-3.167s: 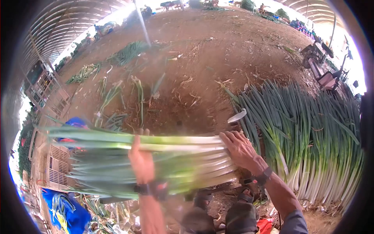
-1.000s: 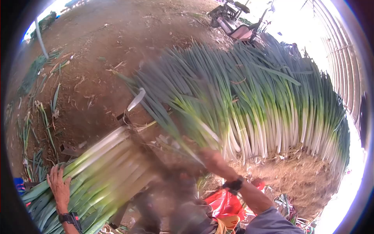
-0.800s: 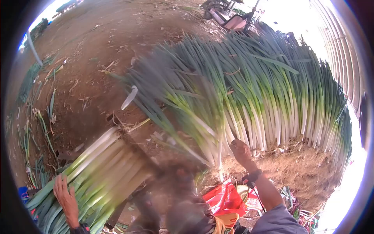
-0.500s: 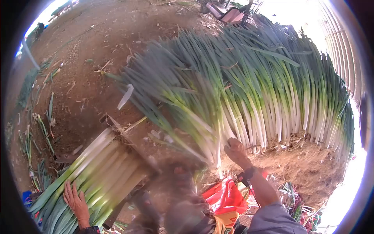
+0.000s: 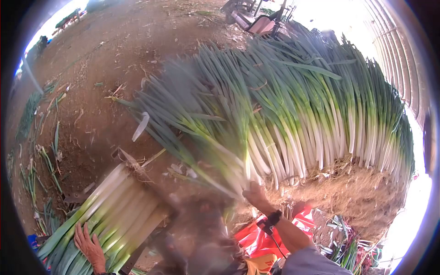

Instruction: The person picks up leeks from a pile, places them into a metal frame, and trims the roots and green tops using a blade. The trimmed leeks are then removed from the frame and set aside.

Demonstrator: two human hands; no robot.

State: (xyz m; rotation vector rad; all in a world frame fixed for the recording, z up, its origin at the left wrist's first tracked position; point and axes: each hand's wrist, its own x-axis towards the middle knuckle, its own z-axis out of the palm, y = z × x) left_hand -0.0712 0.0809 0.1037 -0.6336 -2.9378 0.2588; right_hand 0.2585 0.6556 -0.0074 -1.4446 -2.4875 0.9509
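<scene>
My left hand (image 5: pixel 90 247) lies with its fingers spread on a row of long green onions (image 5: pixel 133 197), at the lower left. Those onions lie side by side, their white stems pointing up toward the roots. At the centre my right hand (image 5: pixel 257 197), wearing a black wristband, is closed at the white root end of some green onions (image 5: pixel 231 167). They are at the left end of a large pile (image 5: pixel 316 110) of the same onions. A blur hides which stems are between the fingers.
Red and orange bags (image 5: pixel 259 238) lie in front of me. Brown soil (image 5: pixel 105 68) with leaf scraps stretches out to the left. Behind the pile is a seat-like object (image 5: pixel 261 25), and a ribbed structure (image 5: pixel 396 55) stands at the right.
My right hand has moved left and down along the root ends to the pile's left end. My left hand stays on the row of onions. The view has shifted slightly.
</scene>
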